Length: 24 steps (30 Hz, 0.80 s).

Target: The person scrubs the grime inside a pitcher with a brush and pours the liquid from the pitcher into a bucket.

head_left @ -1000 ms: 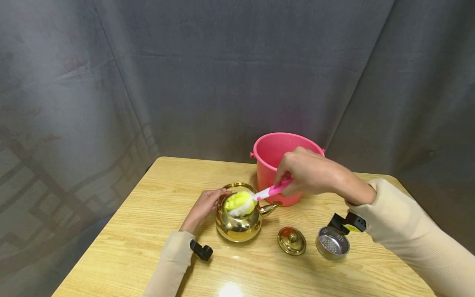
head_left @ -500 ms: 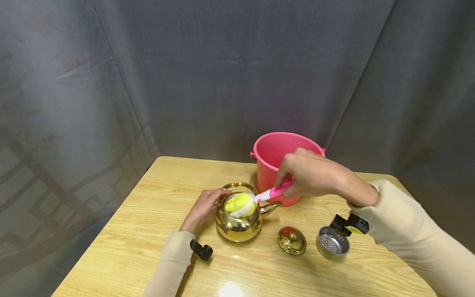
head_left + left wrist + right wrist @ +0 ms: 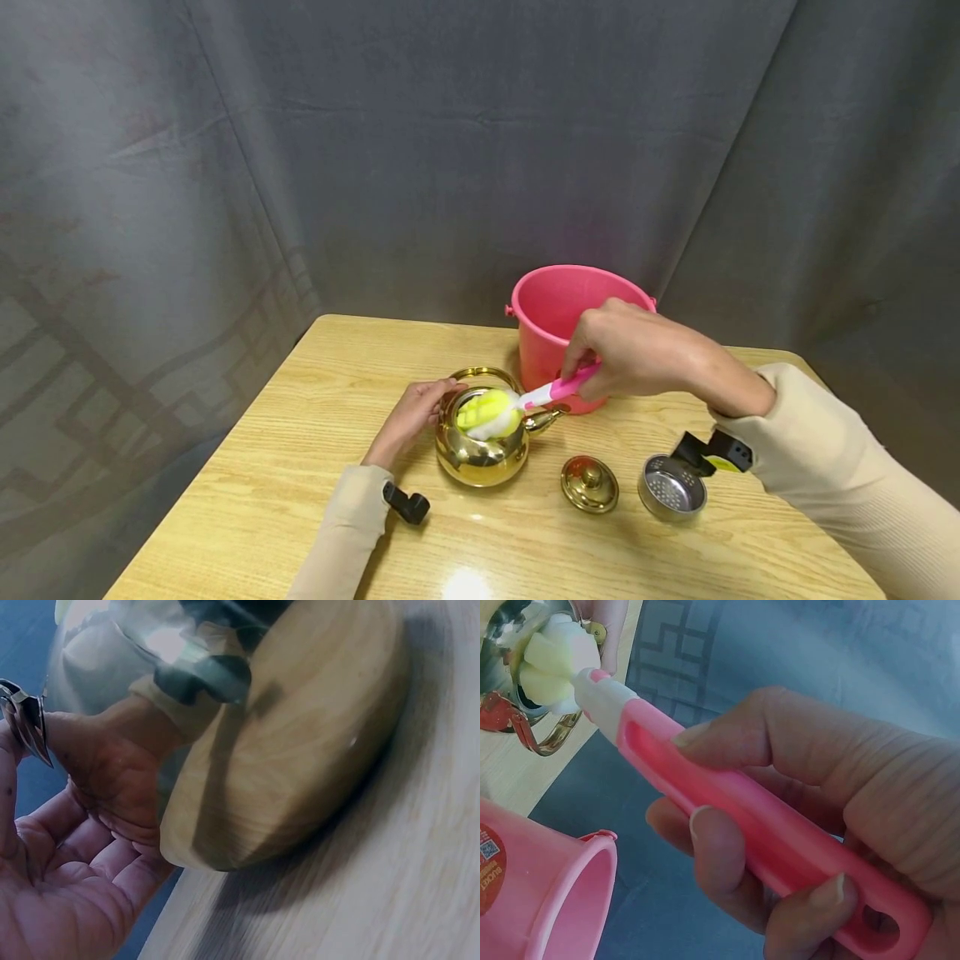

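On the table stands a shiny gold teapot (image 3: 482,462) without its lid, its spout pointing right and its hoop handle tipped to the far side. My left hand (image 3: 417,414) holds its left side, the thumb up by the metal handle mount (image 3: 28,720). With my right hand (image 3: 637,350) I grip the pink handle (image 3: 727,802) of a sponge brush, thumb along the top and fingers curled under. The brush's yellow and white sponge head (image 3: 487,414) sits in the teapot's mouth, its lower part hidden inside.
A pink bucket (image 3: 536,354) stands right behind the teapot, under my right hand. To the teapot's right lie a gold lid (image 3: 590,485) and a round metal strainer (image 3: 673,492) with holes in its bottom. Grey curtains (image 3: 480,167) hang behind the wooden table (image 3: 360,358).
My right hand has shifted slightly to the right with the brush, and the sponge head has moved a little in the teapot's mouth. My left hand and the teapot stay in place.
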{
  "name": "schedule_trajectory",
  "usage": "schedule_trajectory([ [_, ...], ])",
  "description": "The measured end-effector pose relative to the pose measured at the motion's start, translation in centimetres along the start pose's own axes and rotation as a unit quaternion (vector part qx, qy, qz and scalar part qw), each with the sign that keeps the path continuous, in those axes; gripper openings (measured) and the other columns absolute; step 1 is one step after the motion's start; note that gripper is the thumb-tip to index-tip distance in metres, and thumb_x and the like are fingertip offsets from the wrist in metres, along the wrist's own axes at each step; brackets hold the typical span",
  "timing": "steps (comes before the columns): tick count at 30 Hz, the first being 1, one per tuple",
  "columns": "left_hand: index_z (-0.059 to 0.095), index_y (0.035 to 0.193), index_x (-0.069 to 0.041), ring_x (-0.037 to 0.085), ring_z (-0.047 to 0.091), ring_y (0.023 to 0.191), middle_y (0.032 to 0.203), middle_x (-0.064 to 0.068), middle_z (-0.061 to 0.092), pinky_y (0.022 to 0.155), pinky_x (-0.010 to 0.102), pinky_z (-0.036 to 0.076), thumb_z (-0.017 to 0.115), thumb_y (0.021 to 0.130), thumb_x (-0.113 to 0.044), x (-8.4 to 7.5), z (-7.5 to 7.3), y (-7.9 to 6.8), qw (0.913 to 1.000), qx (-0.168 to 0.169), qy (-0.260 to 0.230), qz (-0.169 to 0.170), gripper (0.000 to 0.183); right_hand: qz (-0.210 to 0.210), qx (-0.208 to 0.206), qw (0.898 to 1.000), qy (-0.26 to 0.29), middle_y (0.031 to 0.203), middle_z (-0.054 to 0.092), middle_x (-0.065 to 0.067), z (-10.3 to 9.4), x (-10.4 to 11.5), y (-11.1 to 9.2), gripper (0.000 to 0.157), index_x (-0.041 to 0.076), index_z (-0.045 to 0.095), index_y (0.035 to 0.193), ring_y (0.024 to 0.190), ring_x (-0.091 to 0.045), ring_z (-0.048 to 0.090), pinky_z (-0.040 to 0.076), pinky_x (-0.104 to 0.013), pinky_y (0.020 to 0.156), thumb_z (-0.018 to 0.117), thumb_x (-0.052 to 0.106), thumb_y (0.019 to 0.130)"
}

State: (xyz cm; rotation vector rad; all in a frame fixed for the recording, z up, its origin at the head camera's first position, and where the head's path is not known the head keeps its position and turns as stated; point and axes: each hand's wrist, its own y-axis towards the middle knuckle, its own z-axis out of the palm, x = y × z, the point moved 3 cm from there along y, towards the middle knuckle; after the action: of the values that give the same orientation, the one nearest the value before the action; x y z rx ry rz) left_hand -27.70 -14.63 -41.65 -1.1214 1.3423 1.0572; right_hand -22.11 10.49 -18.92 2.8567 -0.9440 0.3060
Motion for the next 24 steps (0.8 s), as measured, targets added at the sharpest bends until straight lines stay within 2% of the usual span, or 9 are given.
schedule_trajectory([
  [5, 0.060, 0.124, 0.009, 0.012, 0.058, 0.093, 0.122, 0.018, 0.063, 0.080, 0.029, 0.052, 0.048, 0.102, -0.028, 0.82, -0.18, 0.36, 1.0000, 0.000, -0.001, 0.007, 0.045, 0.001, 0.003, 1.000, 0.001, 0.059, 0.058, 0.021, 0.05, -0.15, -0.11, 0.018, 0.021, 0.078, 0.077, 0.052, -0.004, 0.047, 0.040, -0.023, 0.047, 0.082, 0.006, 0.068],
  [13, 0.061, 0.123, 0.007, 0.019, 0.061, 0.102, 0.125, 0.020, 0.061, 0.083, 0.032, 0.052, 0.048, 0.101, -0.032, 0.84, -0.31, 0.36, 0.9999, 0.005, 0.004, 0.015, 0.047, 0.004, 0.003, 1.000, 0.006, 0.063, 0.061, 0.021, 0.06, -0.33, -0.22, 0.017, 0.021, 0.079, 0.078, 0.054, -0.004, 0.050, 0.042, -0.024, 0.049, 0.083, 0.007, 0.070],
  [17, 0.061, 0.123, 0.007, 0.018, 0.060, 0.103, 0.126, 0.019, 0.061, 0.084, 0.032, 0.052, 0.048, 0.101, -0.031, 0.77, -0.30, 0.23, 0.9999, 0.004, 0.006, 0.013, 0.046, 0.004, 0.003, 1.000, 0.006, 0.065, 0.063, 0.021, 0.06, -0.43, -0.22, 0.016, 0.019, 0.079, 0.080, 0.056, -0.004, 0.052, 0.045, -0.024, 0.050, 0.083, 0.007, 0.070],
  [24, 0.061, 0.124, 0.007, 0.017, 0.059, 0.100, 0.127, 0.020, 0.060, 0.084, 0.032, 0.052, 0.049, 0.100, -0.029, 0.86, -0.24, 0.23, 0.9999, 0.003, -0.001, 0.011, 0.045, 0.008, -0.002, 1.000, -0.003, 0.062, 0.060, 0.022, 0.01, -0.48, -0.23, 0.015, 0.021, 0.079, 0.077, 0.056, -0.005, 0.051, 0.044, -0.025, 0.050, 0.083, 0.008, 0.071],
])
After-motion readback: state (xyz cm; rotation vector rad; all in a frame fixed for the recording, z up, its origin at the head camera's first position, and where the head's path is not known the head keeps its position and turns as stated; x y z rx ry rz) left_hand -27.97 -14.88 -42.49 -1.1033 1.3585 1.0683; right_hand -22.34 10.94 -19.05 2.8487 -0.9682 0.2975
